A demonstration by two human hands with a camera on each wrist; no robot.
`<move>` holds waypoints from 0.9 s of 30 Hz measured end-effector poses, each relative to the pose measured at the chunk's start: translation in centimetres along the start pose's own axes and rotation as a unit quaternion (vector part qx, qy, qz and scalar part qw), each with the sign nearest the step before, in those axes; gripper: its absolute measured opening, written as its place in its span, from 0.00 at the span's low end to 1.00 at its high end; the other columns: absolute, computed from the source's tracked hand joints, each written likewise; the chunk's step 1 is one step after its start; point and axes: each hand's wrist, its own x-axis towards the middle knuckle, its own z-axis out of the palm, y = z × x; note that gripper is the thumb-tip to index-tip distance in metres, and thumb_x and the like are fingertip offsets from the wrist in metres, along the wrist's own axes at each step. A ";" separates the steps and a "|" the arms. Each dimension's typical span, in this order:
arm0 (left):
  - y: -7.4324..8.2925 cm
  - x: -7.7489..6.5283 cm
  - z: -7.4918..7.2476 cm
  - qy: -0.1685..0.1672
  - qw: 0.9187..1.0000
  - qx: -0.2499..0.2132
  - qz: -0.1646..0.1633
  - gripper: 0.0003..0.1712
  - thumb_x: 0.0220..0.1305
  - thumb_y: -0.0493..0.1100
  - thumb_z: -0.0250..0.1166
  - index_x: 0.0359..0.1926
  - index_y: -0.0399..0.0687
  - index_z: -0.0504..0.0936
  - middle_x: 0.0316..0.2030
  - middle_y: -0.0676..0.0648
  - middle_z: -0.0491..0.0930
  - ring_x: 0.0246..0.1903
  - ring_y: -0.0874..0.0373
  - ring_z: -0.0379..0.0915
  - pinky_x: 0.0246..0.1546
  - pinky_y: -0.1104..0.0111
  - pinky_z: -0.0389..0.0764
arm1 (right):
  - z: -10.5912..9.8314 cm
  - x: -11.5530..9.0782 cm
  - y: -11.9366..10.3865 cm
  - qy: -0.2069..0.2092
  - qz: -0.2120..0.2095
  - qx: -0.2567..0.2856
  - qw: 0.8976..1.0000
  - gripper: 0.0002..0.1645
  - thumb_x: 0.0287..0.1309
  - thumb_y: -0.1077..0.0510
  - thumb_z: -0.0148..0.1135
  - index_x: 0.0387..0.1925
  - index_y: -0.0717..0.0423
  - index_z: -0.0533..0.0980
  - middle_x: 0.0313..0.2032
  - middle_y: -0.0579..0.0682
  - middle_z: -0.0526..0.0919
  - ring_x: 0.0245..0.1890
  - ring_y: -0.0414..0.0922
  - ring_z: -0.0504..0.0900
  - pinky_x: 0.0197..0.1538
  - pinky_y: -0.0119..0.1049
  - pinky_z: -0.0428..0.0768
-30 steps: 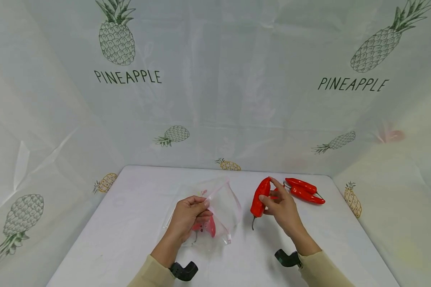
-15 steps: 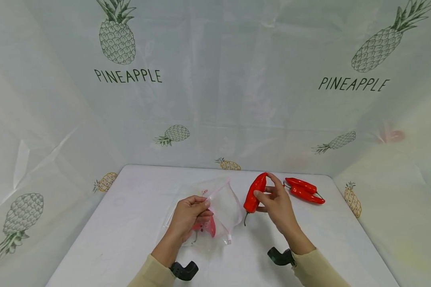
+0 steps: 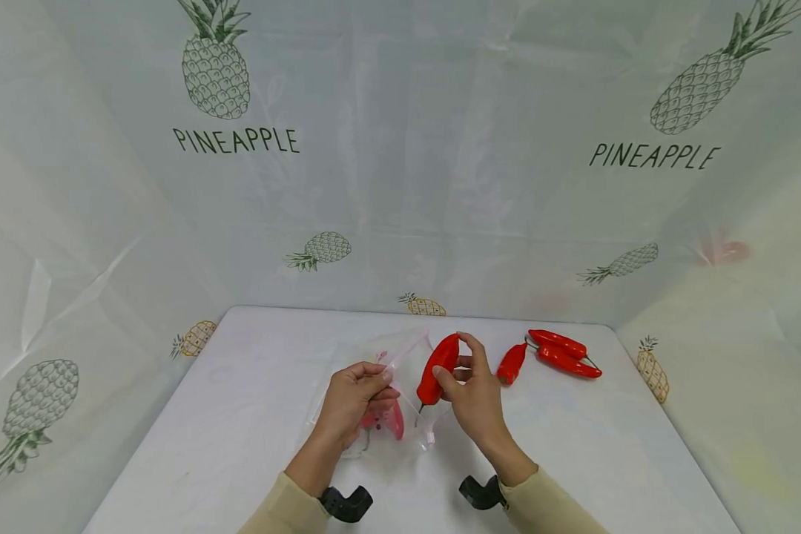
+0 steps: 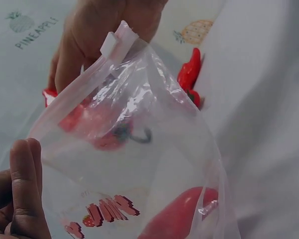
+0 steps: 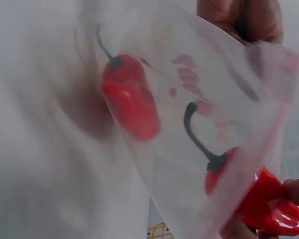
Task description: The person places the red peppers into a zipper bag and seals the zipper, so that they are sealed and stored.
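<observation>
My left hand (image 3: pixel 358 397) pinches the pink-edged rim of a clear zip bag (image 3: pixel 387 348) between thumb and fingers, holding its mouth apart. Inside the bag lies a red chili pepper (image 5: pixel 132 102), seen through the plastic. Between the thumb and fingers of my right hand (image 3: pixel 472 393) is another red chili pepper (image 3: pixel 438 368), tip up and stem down. In the right wrist view its green stem (image 5: pixel 201 137) shows through the plastic, past the pink rim. The left wrist view shows the slider (image 4: pixel 109 46) at the corner of the bag's mouth.
To the right of my right hand lies a loose red chili pepper (image 3: pixel 512 363). Two more chili peppers (image 3: pixel 564 354) lie side by side farther right, near the back corner of the white table (image 3: pixel 193 437). A curtain with pineapple prints (image 3: pixel 400 185) hangs behind the table.
My right hand has carried its chili pepper leftward to the bag's mouth, uncovering the loose chili pepper behind it. The left hand has stayed nearly in place on the bag.
</observation>
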 end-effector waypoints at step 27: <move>0.1 -0.1 0.6 0.003 1.000 -0.021 0.020 0.16 0.70 0.39 0.71 0.52 0.32 0.83 0.34 0.41 0.90 0.31 0.55 0.90 0.37 0.67 0.91 | 2.1 0.3 -0.4 -0.079 -0.025 -0.148 0.985 0.38 0.62 0.54 0.76 0.70 0.53 0.70 0.45 0.58 0.88 0.37 0.47 0.87 0.36 0.43 0.92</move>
